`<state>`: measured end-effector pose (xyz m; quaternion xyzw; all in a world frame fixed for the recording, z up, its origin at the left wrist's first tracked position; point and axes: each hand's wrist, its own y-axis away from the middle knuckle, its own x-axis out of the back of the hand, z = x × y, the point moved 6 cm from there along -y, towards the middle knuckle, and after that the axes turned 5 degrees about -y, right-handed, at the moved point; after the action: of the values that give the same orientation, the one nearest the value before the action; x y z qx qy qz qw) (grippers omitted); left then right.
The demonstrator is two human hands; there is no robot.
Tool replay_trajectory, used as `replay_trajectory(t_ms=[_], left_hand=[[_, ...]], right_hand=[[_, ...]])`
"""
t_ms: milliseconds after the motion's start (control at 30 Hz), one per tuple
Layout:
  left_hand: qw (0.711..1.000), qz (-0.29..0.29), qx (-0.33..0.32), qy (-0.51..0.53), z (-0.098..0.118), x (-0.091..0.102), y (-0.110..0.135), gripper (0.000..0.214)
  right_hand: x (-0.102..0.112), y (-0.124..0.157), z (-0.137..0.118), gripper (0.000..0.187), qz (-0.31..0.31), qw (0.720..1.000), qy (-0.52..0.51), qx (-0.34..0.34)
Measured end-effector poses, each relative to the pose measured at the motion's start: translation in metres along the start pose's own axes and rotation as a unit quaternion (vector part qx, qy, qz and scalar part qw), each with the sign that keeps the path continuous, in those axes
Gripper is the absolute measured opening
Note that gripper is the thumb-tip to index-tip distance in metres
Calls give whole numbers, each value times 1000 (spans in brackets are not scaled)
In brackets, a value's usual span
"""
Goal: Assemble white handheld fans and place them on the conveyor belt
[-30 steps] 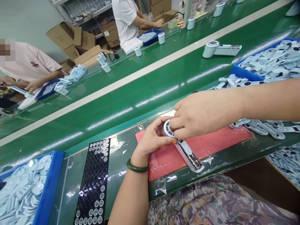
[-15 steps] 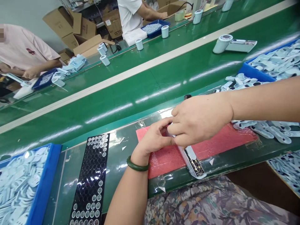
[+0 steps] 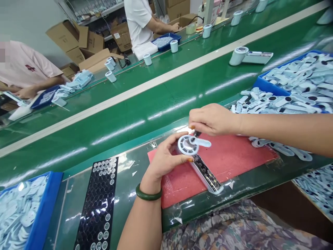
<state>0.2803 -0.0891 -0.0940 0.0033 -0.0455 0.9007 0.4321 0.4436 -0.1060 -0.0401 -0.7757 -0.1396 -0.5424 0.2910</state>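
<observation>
A light-blue device lies on the red mat [image 3: 241, 156], with a round, vent-ringed head [image 3: 187, 145] and an open handle showing a circuit board [image 3: 208, 175]. My left hand [image 3: 168, 158] curls around the head, thumb on the near side and fingers on the far side. Across the head's right edge sits a small pale-blue paddle-shaped cover [image 3: 203, 142]. My right hand [image 3: 214, 119] is closed just above it, pinching a short dark object [image 3: 197, 134] whose tip reaches the cover. Most of that object is hidden by my fingers.
Blue bins of pale-blue parts stand left [image 3: 49, 208] and right [image 3: 273, 85], with loose parts [image 3: 260, 100] beside the right one. A black sticker sheet [image 3: 97, 201] lies left. Beyond, a green conveyor [image 3: 161, 93] carries cup-like units [image 3: 238, 55]. Two co-workers sit across.
My right hand has lifted off the device and shifted toward its far side, uncovering the round head and the pale-blue cover. My left hand keeps its hold.
</observation>
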Motion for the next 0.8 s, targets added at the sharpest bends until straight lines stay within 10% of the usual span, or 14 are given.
replay_trajectory(t_ms=[267, 533, 800], left_hand=[[993, 81, 10, -90, -1, 29, 0, 63], [990, 100, 36, -95, 1, 27, 0, 64], [997, 66, 18, -40, 1, 27, 2, 69]], right_hand=[[17, 40, 26, 30, -103, 960, 224, -131], [32, 71, 27, 24, -66, 968, 66, -231], [-11, 46, 7, 22, -44, 962, 21, -269]])
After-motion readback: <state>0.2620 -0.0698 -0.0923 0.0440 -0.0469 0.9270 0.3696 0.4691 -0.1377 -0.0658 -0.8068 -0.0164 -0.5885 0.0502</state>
